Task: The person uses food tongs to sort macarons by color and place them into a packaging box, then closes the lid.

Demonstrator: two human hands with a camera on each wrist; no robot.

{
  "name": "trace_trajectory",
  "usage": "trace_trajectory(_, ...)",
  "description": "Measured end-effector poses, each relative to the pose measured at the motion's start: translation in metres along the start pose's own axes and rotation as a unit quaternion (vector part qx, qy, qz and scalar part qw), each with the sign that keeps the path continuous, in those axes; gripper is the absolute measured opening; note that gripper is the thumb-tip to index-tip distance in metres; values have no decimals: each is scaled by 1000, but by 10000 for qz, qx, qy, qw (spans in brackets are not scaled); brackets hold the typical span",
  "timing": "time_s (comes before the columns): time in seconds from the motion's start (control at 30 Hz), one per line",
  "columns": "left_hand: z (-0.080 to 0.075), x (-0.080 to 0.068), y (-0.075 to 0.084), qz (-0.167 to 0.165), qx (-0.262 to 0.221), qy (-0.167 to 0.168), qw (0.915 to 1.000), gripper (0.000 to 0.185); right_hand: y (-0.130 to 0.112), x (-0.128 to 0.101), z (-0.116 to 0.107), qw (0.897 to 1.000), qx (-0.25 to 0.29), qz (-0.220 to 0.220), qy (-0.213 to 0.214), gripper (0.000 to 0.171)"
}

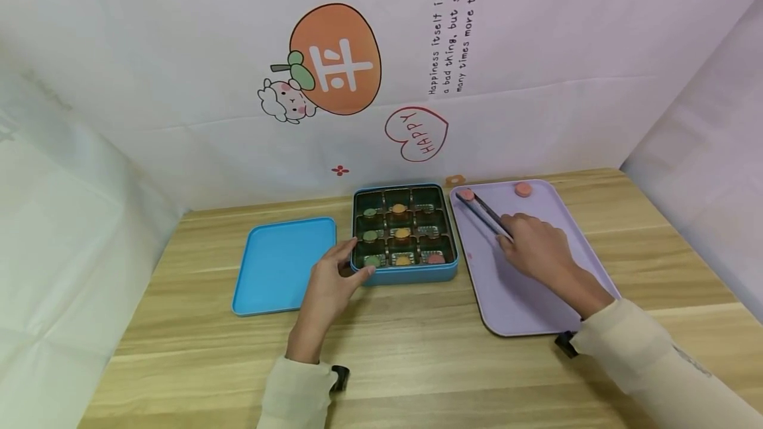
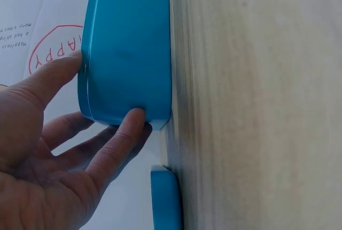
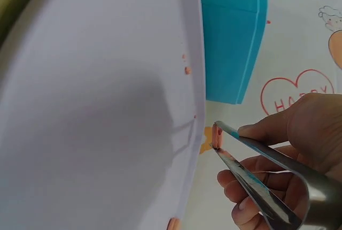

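A blue square tin (image 1: 411,276) with a dark divided insert stands at mid-table. My left hand (image 1: 331,281) holds its near left corner, thumb at the front rim and fingers along the side. Green macarons (image 1: 370,236) fill the left column, yellow-orange ones (image 1: 403,233) the middle column, and a pink one (image 1: 436,259) lies in the near right compartment. My right hand (image 1: 538,248) grips metal tongs (image 3: 262,190), whose tips pinch a pink macaron (image 3: 215,136) over the far left corner of the lilac tray (image 1: 536,303).
Another pink macaron (image 1: 523,189) lies at the tray's far edge, and pink crumbs (image 3: 187,70) dot the tray near its left side. Left of the tin, the blue lid (image 1: 285,263) lies on the wooden table (image 1: 411,349). A printed white cloth (image 1: 208,51) rises behind.
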State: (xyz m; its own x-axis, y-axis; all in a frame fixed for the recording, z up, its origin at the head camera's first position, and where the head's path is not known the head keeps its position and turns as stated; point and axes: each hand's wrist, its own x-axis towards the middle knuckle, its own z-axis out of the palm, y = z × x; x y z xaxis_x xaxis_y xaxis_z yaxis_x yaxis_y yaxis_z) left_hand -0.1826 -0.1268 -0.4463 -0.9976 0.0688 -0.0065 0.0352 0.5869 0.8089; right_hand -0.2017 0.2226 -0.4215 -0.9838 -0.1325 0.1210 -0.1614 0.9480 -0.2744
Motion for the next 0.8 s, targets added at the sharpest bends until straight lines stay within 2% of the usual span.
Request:
trace_trajectory(0.27, 1, 0, 0, 1, -11, 9, 10000, 68, -8, -11, -9, 9995, -76, -158, 271, 8)
trace_trajectory(0.47, 0, 0, -1, 13, -9, 25, 10000, 68, -19, -20, -18, 9979, -81, -376, 528, 10)
trace_trajectory(0.8, 1, 0, 0, 63, -19, 28, 10000, 67, -45, -37, -27, 9959, -97, -738, 507, 33)
